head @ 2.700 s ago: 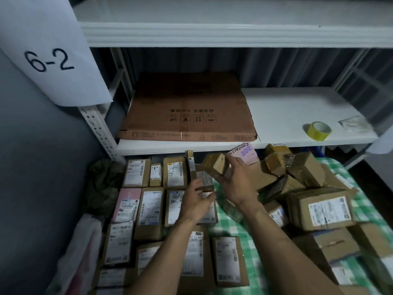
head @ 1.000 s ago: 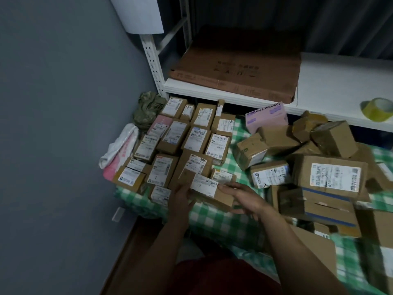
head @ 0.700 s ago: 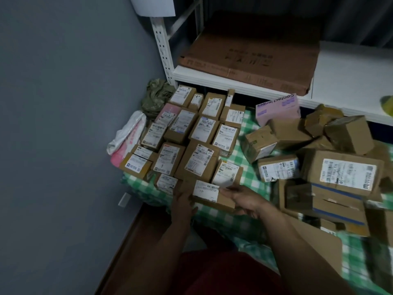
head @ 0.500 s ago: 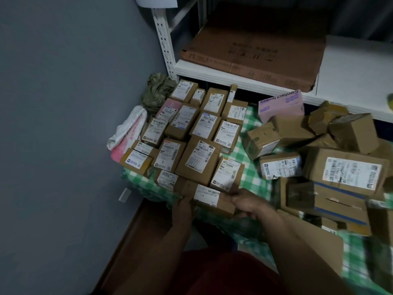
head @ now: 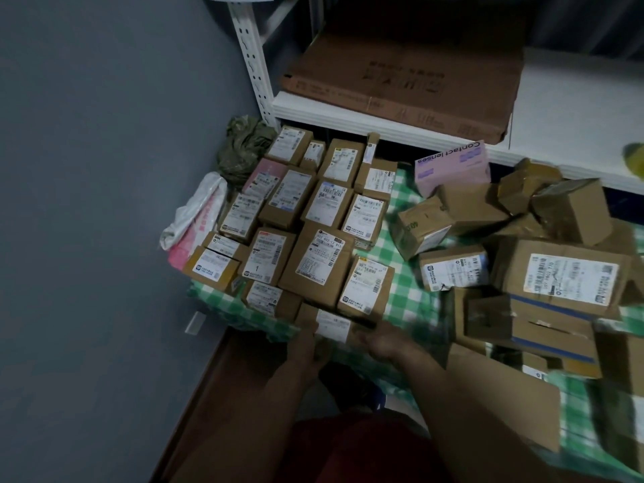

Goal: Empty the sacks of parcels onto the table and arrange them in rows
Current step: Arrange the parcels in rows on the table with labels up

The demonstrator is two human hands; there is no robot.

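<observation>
Dim, murky light, soft blur (worst rightward), edges bowed

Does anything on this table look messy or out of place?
Yes. On the right, brown cardboard parcels lie in a tilted, overlapping heap, a pink contact-lens box tilted behind it. The left parcels lie flat in rows, labels up.

A table draped in a green checked cloth (head: 407, 291). On its left half, labelled cardboard parcels (head: 313, 259) lie flat in neat rows, with one small parcel (head: 332, 325) at the near edge. On the right, brown boxes (head: 557, 273) and a pink box (head: 453, 169) sit heaped.
</observation>
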